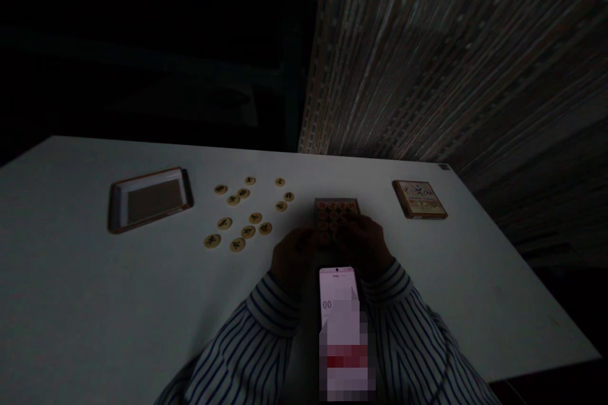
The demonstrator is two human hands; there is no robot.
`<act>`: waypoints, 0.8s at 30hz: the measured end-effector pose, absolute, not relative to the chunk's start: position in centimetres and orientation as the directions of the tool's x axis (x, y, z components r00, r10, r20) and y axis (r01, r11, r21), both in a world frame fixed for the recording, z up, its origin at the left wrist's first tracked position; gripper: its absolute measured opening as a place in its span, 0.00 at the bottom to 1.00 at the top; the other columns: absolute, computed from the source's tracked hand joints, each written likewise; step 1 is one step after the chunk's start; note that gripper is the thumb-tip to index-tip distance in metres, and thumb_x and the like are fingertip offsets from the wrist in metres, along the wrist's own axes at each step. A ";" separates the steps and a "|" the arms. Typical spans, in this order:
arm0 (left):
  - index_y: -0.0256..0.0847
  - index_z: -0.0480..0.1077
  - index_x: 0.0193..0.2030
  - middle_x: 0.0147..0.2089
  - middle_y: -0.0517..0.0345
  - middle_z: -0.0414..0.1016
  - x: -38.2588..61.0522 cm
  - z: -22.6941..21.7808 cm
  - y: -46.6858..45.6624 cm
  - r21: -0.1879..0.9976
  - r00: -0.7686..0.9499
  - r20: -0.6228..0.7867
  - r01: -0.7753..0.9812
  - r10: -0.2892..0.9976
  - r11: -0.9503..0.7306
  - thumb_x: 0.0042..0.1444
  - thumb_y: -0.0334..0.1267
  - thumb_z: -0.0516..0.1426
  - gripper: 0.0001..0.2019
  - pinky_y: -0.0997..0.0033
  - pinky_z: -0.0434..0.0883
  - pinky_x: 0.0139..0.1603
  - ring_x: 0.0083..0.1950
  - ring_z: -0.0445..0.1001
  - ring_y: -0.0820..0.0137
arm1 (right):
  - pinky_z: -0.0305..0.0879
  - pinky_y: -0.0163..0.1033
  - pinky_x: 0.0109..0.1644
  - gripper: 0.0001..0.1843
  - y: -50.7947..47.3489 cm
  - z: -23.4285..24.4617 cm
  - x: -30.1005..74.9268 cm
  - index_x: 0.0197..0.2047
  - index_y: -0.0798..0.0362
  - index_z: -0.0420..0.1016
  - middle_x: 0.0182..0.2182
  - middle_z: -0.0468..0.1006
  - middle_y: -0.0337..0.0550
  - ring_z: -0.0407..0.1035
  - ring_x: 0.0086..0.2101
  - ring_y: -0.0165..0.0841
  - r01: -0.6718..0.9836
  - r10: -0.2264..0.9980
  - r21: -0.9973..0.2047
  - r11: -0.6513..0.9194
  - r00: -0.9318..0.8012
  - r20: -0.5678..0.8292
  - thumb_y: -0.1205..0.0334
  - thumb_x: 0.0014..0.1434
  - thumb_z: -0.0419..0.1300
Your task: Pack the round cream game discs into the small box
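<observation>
Rows of round xiangqi pieces with red characters lie in a small box point(337, 200) in the middle of the white table. At its left edge, my left hand point(293, 256) is closed, fingers curled against the box's side; deep shadow hides what is in them. My right hand point(367, 247) reaches over the right part of the box, its fingers bent together on the pieces. Whether a piece is pinched there is too dark to make out. Several loose pieces with dark characters, among them one xiangqi piece point(248, 232), are scattered left of my hands.
An open box lid or tray point(118, 209) lies at the left of the table point(142, 304). Toward the right sits a printed box lid point(420, 199). Between my forearms, a lit phone point(336, 288) shows part of a number display. A striped curtain point(380, 63) hangs behind.
</observation>
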State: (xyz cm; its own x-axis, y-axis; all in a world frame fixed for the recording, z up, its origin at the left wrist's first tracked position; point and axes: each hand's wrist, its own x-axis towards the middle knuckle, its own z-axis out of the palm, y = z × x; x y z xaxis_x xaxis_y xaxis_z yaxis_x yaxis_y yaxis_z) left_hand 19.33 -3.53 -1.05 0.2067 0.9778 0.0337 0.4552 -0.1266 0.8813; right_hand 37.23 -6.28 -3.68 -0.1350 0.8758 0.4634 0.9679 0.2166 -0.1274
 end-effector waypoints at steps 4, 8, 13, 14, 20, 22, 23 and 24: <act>0.39 0.71 0.36 0.35 0.54 0.76 19.3 -1.2 -3.5 0.886 0.209 0.034 0.447 0.977 -0.127 0.50 0.43 0.50 0.13 0.68 0.70 0.39 0.36 0.73 0.68 | 0.59 0.42 0.43 0.15 -6.3 -3.4 36.9 0.38 0.50 0.72 0.42 0.71 0.47 0.63 0.41 0.38 0.975 0.874 -0.125 0.185 -0.105 0.475 0.53 0.48 0.57; 0.39 0.71 0.37 0.35 0.54 0.76 19.3 -1.2 -3.5 0.881 0.215 0.022 0.458 0.976 -0.121 0.50 0.43 0.50 0.14 0.68 0.70 0.38 0.36 0.73 0.68 | 0.58 0.42 0.44 0.13 -6.3 -3.1 36.7 0.38 0.49 0.72 0.43 0.71 0.46 0.63 0.41 0.37 0.976 0.895 -0.120 0.181 -0.113 0.431 0.54 0.49 0.57; 0.40 0.71 0.37 0.35 0.55 0.76 19.2 -1.2 -3.5 0.874 0.215 0.033 0.467 0.976 -0.133 0.49 0.43 0.51 0.13 0.68 0.70 0.39 0.36 0.73 0.68 | 0.57 0.41 0.44 0.12 -6.3 -3.1 36.8 0.37 0.49 0.73 0.42 0.72 0.45 0.63 0.42 0.37 0.970 0.904 -0.126 0.207 -0.140 0.404 0.55 0.50 0.57; 0.40 0.71 0.36 0.35 0.55 0.76 19.2 -1.2 -3.5 0.872 0.210 0.034 0.472 0.977 -0.132 0.49 0.43 0.51 0.13 0.68 0.70 0.39 0.36 0.73 0.68 | 0.58 0.42 0.44 0.12 -6.3 -3.1 36.9 0.37 0.49 0.73 0.42 0.72 0.45 0.63 0.41 0.37 0.969 0.902 -0.129 0.208 -0.140 0.408 0.55 0.50 0.56; 0.38 0.71 0.37 0.35 0.54 0.76 19.2 -1.0 -3.6 0.866 0.204 0.021 0.486 0.979 -0.120 0.50 0.43 0.51 0.14 0.69 0.70 0.38 0.37 0.73 0.68 | 0.58 0.42 0.44 0.14 -6.4 -3.1 37.0 0.40 0.49 0.72 0.43 0.71 0.45 0.63 0.42 0.37 0.966 0.902 -0.140 0.219 -0.145 0.408 0.54 0.49 0.57; 0.38 0.71 0.37 0.35 0.54 0.76 19.2 -1.0 -3.5 0.870 0.207 0.017 0.479 0.978 -0.117 0.50 0.43 0.51 0.14 0.70 0.70 0.37 0.36 0.73 0.68 | 0.57 0.41 0.45 0.14 -6.4 -3.2 37.0 0.39 0.49 0.73 0.43 0.71 0.45 0.63 0.42 0.37 0.965 0.901 -0.149 0.214 -0.136 0.413 0.54 0.49 0.58; 0.38 0.71 0.37 0.35 0.54 0.76 19.3 -1.1 -3.5 0.873 0.208 0.017 0.474 0.978 -0.116 0.50 0.43 0.51 0.14 0.70 0.70 0.37 0.36 0.73 0.68 | 0.57 0.41 0.46 0.14 -6.4 -3.3 37.0 0.39 0.48 0.73 0.43 0.72 0.44 0.63 0.42 0.37 0.965 0.900 -0.152 0.212 -0.133 0.415 0.54 0.49 0.58; 0.38 0.71 0.36 0.34 0.55 0.76 19.3 -1.2 -3.5 0.875 0.206 0.017 0.471 0.978 -0.114 0.50 0.43 0.51 0.14 0.70 0.70 0.37 0.36 0.73 0.68 | 0.57 0.41 0.46 0.14 -6.4 -3.3 37.0 0.40 0.48 0.73 0.43 0.72 0.44 0.63 0.43 0.37 0.965 0.899 -0.152 0.214 -0.134 0.416 0.54 0.50 0.57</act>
State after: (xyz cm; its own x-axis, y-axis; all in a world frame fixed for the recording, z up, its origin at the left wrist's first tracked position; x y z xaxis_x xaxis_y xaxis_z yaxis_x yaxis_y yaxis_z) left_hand 19.25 -3.48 -1.21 0.2062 0.9784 0.0168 0.4713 -0.1143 0.8745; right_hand 37.00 -6.37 -3.35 -0.1342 0.8992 0.4165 0.9649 0.2142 -0.1517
